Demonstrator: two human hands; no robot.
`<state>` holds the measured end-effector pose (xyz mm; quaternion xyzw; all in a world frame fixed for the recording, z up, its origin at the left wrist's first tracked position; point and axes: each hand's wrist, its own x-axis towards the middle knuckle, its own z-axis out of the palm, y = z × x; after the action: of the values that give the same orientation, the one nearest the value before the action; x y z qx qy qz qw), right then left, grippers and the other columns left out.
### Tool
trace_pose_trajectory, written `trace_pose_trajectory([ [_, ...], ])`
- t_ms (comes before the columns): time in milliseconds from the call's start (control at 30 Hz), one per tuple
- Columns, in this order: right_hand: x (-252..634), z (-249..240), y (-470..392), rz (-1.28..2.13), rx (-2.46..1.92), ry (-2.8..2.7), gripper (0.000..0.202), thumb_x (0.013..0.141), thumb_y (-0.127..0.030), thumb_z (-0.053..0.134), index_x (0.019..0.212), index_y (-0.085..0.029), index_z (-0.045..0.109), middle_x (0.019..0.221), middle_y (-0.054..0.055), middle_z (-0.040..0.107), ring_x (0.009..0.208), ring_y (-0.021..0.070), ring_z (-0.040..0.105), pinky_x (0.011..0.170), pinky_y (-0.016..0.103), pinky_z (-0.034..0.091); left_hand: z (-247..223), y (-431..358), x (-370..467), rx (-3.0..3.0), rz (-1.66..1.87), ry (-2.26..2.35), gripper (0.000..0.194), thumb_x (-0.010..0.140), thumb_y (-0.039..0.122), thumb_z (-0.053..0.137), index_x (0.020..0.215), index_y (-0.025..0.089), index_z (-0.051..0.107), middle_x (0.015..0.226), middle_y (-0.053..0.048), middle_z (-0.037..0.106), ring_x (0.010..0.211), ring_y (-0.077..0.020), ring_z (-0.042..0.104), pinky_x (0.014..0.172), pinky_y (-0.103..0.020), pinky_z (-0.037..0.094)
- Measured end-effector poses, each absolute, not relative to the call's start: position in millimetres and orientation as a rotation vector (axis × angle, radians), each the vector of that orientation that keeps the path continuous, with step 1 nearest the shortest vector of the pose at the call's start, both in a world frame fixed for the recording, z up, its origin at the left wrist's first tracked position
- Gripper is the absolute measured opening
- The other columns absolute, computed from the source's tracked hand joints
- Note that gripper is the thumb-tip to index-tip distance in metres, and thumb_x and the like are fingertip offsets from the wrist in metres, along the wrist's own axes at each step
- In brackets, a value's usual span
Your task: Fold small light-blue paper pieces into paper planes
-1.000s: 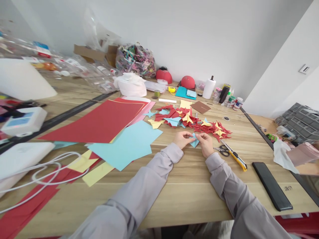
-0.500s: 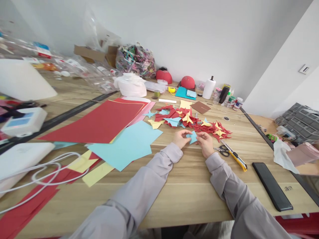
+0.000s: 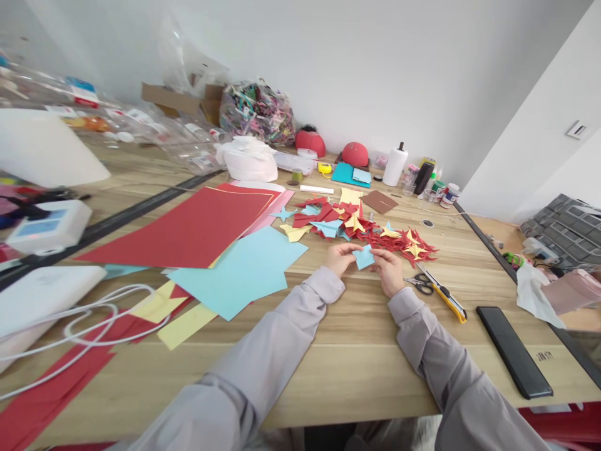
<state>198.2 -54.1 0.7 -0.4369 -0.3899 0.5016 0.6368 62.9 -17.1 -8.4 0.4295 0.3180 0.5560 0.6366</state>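
A small light blue paper piece [image 3: 363, 257] is held up between both hands, above the wooden table [image 3: 357, 369]. My left hand [image 3: 340, 259] pinches its left edge, and my right hand [image 3: 387, 269] pinches its right edge. Just beyond the hands lies a long heap of folded red paper pieces [image 3: 375, 241], with yellow and light blue folded pieces among them. Black scissors [image 3: 424, 285] and a yellow utility knife [image 3: 448, 300] rest to the right of my right hand. Left of my left hand are large light blue sheets [image 3: 244, 269] and red sheets [image 3: 188, 228].
A black phone [image 3: 514, 351] lies at the right. White cables [image 3: 113, 313] cross red and yellow strips at the left. Along the back stand a white bottle [image 3: 395, 166], small jars, a red dome [image 3: 355, 155], and a stuffed plastic bag [image 3: 258, 113].
The blue paper between my fingers has turned slightly, and more of its face shows. Both hands stay in nearly the same place.
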Motion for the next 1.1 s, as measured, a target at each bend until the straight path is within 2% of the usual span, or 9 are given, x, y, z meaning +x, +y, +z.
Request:
trace_pose_trajectory([
  [133,198.8,4.3,-56.4,1.155,-0.961,-0.888,0.020,0.057,-0.027,0.072,0.076,-0.019,0.067,0.076,0.001,0.064,0.064,0.0129,0.057,0.051,0.024,0.047,-7.9,-18.8,62.5,1.108,1.229,0.750,0.026,0.049,0.016,0.071,0.075,0.013,0.070,0.067,-0.004,0.068,0.064,-0.0167,0.061,0.066,-0.032,0.049],
  [267,197.8,7.0,-58.8,1.145,-0.945,-0.935,0.033,0.057,-0.025,0.074,0.088,-0.022,0.063,0.084,0.001,0.064,0.068,0.0130,0.057,0.051,0.023,0.046,-5.5,-18.4,61.1,1.140,1.316,0.667,0.040,0.048,0.013,0.070,0.088,0.015,0.069,0.082,-0.004,0.070,0.077,-0.0182,0.063,0.075,-0.032,0.048],
  [333,197.1,6.2,-58.9,1.135,-0.951,-0.970,0.031,0.056,-0.023,0.074,0.085,-0.022,0.063,0.082,0.001,0.064,0.068,0.0128,0.056,0.051,0.023,0.046,-5.2,-17.6,60.7,1.120,1.335,0.649,0.042,0.049,0.012,0.069,0.091,0.015,0.069,0.086,-0.005,0.070,0.080,-0.0184,0.063,0.078,-0.034,0.048],
  [433,196.5,2.8,-57.9,1.102,-0.961,-1.060,0.020,0.056,-0.022,0.074,0.073,-0.020,0.065,0.077,0.001,0.062,0.065,0.0122,0.054,0.053,0.023,0.045,-6.9,-16.4,61.4,1.138,1.392,0.681,0.024,0.050,0.013,0.070,0.074,0.014,0.070,0.086,-0.007,0.070,0.084,-0.0207,0.063,0.082,-0.037,0.047],
  [533,197.1,-0.7,-56.8,1.005,-0.960,-1.178,0.011,0.057,-0.021,0.072,0.066,-0.020,0.067,0.083,0.003,0.062,0.077,0.0158,0.056,0.060,0.027,0.048,-9.3,-15.7,62.9,1.147,1.474,0.694,0.010,0.047,0.012,0.070,0.057,0.014,0.067,0.093,-0.009,0.068,0.095,-0.0239,0.060,0.087,-0.039,0.045],
  [667,198.5,-2.9,-56.5,0.866,-0.943,-1.254,0.007,0.056,-0.020,0.073,0.061,-0.022,0.069,0.098,0.005,0.059,0.096,0.0202,0.055,0.078,0.032,0.048,-9.8,-15.5,63.7,1.140,1.512,0.694,0.007,0.047,0.009,0.065,0.048,0.015,0.063,0.097,-0.009,0.067,0.097,-0.0243,0.059,0.087,-0.039,0.045],
  [867,199.1,-3.8,-56.4,0.818,-0.970,-1.274,0.009,0.057,-0.022,0.073,0.066,-0.023,0.070,0.097,0.005,0.060,0.097,0.0208,0.055,0.082,0.034,0.047,-8.5,-16.1,64.6,1.094,1.522,0.681,0.007,0.048,0.009,0.064,0.046,0.016,0.061,0.091,-0.007,0.069,0.091,-0.0226,0.062,0.084,-0.039,0.047],
  [967,198.7,-3.6,-56.1,0.812,-0.994,-1.269,0.022,0.058,-0.023,0.072,0.079,-0.024,0.070,0.100,0.005,0.060,0.099,0.0217,0.055,0.079,0.034,0.049,-7.0,-16.7,64.3,1.068,1.506,0.657,0.009,0.047,0.010,0.067,0.054,0.015,0.066,0.092,-0.008,0.069,0.094,-0.0243,0.061,0.086,-0.039,0.046],
  [1100,198.6,-3.3,-56.5,0.817,-0.996,-1.272,0.033,0.060,-0.022,0.070,0.093,-0.023,0.067,0.103,0.006,0.061,0.098,0.0209,0.055,0.075,0.032,0.050,-3.5,-18.6,63.2,1.041,1.433,0.649,0.039,0.046,0.007,0.068,0.084,0.014,0.071,0.094,-0.009,0.070,0.096,-0.0245,0.062,0.089,-0.039,0.046],
])
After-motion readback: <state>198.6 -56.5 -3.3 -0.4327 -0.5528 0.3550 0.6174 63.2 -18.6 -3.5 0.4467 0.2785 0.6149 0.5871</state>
